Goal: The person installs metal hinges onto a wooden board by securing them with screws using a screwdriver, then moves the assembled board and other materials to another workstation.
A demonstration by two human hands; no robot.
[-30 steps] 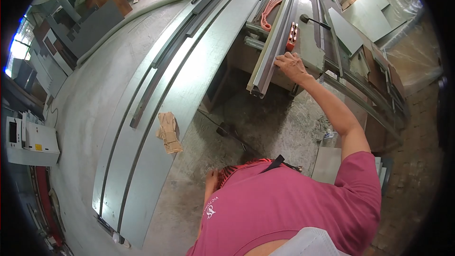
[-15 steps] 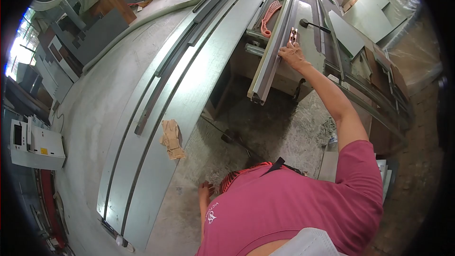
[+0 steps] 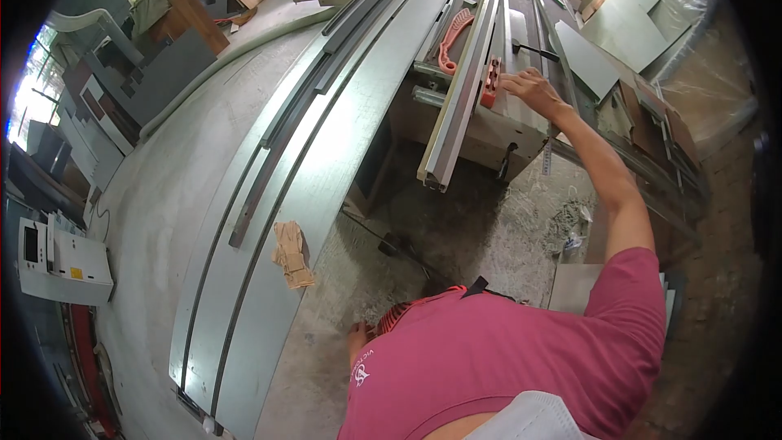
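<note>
My right hand reaches forward over the workbench. Its bent fingertips meet the right side of a small red block, which lies against the long metal profiles. Low beside my body hangs my left hand, partly hidden by the shirt, with its fingers loosely apart and nothing seen in them. Left of the profiles is a pink-red curved tool. A black-handled tool lies beyond my right hand.
A long pale sheet on the left carries dark strips and a tan glove. Panels and metal bars stand at the right. A white machine is at the far left.
My right hand has shifted right relative to the profiles, and more of the red block shows at its fingertips. The view has moved slightly. My left hand still hangs low.
</note>
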